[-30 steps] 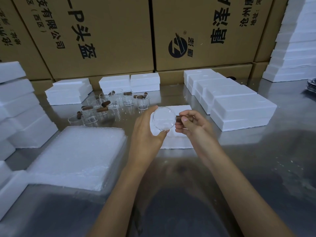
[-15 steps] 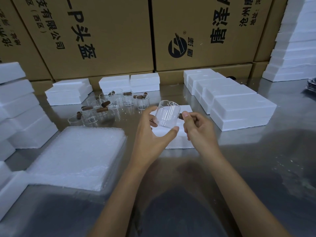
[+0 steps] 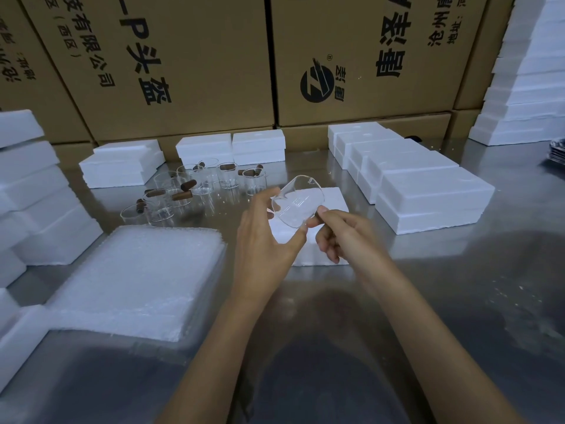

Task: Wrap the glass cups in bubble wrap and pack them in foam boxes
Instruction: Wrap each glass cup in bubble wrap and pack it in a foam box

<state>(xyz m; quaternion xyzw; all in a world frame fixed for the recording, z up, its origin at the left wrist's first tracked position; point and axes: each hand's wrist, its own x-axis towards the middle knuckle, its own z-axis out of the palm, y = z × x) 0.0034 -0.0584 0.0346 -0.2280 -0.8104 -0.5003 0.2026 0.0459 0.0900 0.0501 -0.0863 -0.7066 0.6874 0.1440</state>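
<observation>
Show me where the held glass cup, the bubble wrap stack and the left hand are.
glass cup [image 3: 298,201]: head view, on its clear side wall.
bubble wrap stack [image 3: 137,276]: head view, on the top sheet's middle.
left hand [image 3: 263,243]: head view, on the back of the hand.

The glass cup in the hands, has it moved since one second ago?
Yes. The glass cup tipped from facing the camera to lying sideways over the foam box.
</observation>
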